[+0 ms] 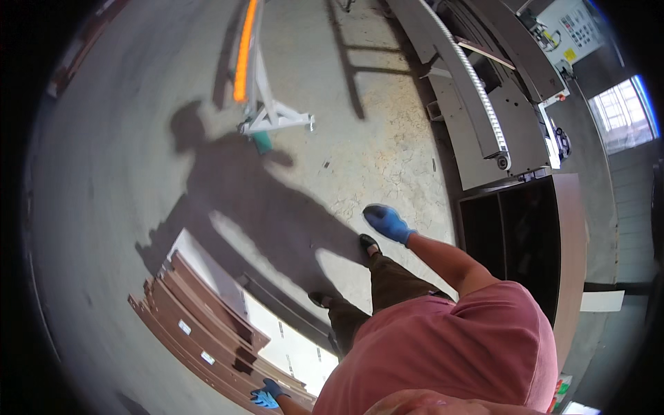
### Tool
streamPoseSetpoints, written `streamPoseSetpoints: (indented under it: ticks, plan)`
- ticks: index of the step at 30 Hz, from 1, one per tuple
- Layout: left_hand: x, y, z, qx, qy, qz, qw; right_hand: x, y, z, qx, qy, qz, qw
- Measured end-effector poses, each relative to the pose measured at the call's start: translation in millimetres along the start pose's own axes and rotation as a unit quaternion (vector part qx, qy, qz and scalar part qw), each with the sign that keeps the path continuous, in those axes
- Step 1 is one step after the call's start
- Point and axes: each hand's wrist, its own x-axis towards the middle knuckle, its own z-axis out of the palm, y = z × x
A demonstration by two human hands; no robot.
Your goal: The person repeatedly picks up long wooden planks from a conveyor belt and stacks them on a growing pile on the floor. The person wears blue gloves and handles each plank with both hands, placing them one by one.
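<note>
My right hand point(387, 223), in a blue glove, hangs out in front of me over the concrete floor and holds nothing. Its fingers look loosely extended. My left hand point(266, 396), also in a blue glove, is low at the bottom edge with its fingers spread. It is at the near end of a stack of long brown panels point(200, 325) lying on the floor. Whether it touches the stack is unclear. My pink shirt, dark trousers and shoes fill the lower middle.
A white metal stand point(273, 117) with an orange strip stands ahead. A grey machine with a toothed rail point(477, 90) runs along the right, and a brown open cabinet point(553, 242) stands beside me. A white board point(290, 339) lies by the panels.
</note>
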Motion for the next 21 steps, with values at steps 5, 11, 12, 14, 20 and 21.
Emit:
streamPoseSetpoints:
  ticks: [5,11,12,14,20,21]
  plan:
    - [-106,84,-43,-0.093,-0.079,0.087,0.989,100,33,-204,0.005,0.282,-0.066,0.957]
    - [-221,201,-57,-0.311,-0.104,0.379,0.865,208,95,-439,-0.032,0.566,-0.031,0.823]
    - [-235,211,-64,-0.351,-0.141,0.393,0.838,228,99,-464,-0.067,0.583,0.032,0.809]
    - [-283,234,-100,-0.298,-0.151,0.441,0.833,263,131,-520,0.020,0.571,0.102,0.815]
    - [-309,276,-117,-0.551,-0.377,0.234,0.707,350,205,-594,0.499,0.478,0.144,0.709]
    - [-299,273,-113,-0.469,-0.333,0.330,0.749,357,202,-588,0.542,0.486,0.116,0.676]
